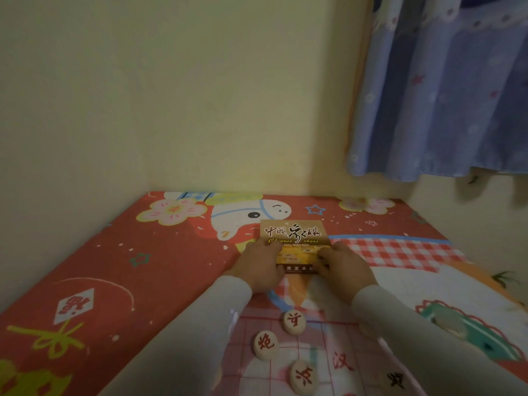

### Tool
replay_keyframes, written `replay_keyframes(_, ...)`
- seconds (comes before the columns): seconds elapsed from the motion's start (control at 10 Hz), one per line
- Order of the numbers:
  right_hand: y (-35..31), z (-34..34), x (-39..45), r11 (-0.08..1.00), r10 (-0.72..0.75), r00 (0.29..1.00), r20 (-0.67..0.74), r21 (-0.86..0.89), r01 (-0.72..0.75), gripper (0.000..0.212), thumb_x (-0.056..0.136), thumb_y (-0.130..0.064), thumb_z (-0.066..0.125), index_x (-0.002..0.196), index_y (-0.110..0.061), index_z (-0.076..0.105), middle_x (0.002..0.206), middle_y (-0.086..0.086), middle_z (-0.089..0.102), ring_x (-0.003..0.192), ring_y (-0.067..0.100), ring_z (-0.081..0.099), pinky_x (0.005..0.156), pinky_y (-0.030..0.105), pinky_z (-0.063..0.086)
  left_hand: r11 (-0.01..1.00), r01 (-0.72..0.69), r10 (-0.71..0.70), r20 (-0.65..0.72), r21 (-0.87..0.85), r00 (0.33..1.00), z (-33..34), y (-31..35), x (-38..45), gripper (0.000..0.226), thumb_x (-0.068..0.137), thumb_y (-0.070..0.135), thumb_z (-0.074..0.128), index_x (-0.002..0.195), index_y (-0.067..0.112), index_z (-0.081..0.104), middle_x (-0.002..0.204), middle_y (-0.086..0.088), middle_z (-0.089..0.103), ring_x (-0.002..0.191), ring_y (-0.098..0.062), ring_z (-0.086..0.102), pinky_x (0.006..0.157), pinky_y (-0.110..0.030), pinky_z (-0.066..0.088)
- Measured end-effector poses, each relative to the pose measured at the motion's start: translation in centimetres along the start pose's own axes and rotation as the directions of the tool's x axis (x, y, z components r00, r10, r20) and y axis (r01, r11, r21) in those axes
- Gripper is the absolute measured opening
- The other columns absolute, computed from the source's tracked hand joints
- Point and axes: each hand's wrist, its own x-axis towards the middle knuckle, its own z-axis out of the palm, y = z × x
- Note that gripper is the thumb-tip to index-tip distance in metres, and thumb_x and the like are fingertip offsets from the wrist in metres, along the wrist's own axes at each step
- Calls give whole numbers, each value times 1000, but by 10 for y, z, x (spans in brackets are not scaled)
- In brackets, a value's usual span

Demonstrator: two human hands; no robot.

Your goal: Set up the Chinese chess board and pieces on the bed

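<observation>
On the bed (120,270), the left hand (261,265) grips the left edge of the Chinese chess box (294,238), fingers curled onto it. The right hand (344,265) pinches its right edge. Nearer than both grips, three red-lettered pieces (294,322) lie on the board sheet (337,364), between the sleeves.

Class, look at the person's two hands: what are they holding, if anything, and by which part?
Both hands, left and right, are on the Chinese chess box, at its near end, one at each near corner; it lies on the bed.
</observation>
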Motion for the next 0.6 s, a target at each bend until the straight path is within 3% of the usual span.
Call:
replay_keyframes(0.3,14,23,43,1000,8,999,46,-27,-7,41,96,-42,43,128,-18,49,134,8,41,120,27,45,100,37,43,994,101,-99,-57,30,993,23,2,44,45,95,25,44,140,18,38,156,-15,16,130,-42,34,105,-45,35)
replay_keyframes(0.4,13,19,44,1000,11,999,47,-18,-10,41,96,-42,43,129,-18,51,137,8,41,124,27,42,104,37,40,994,107,-107,-62,4,992,21,-5,41,52,96,27,43,146,20,31,154,-13,22,133,-38,32,108,-44,34)
replay_keyframes(0.5,10,6,33,999,30,999,25,35,-30,40,97,-41,44,128,-18,53,137,7,43,122,26,44,101,36,41,997,76,-75,-96,0,993,12,-15,24,49,96,27,42,144,18,36,141,-13,40,127,-34,40,103,-40,37)
replay_keyframes(0.6,6,-10,13,998,17,1000,-2,60,-17,38,97,-40,43,126,-18,54,133,5,46,116,23,48,97,34,43,992,126,-127,-63,-19,990,0,-32,-6,49,96,31,42,143,20,38,140,-11,43,130,-33,39,104,-40,37)
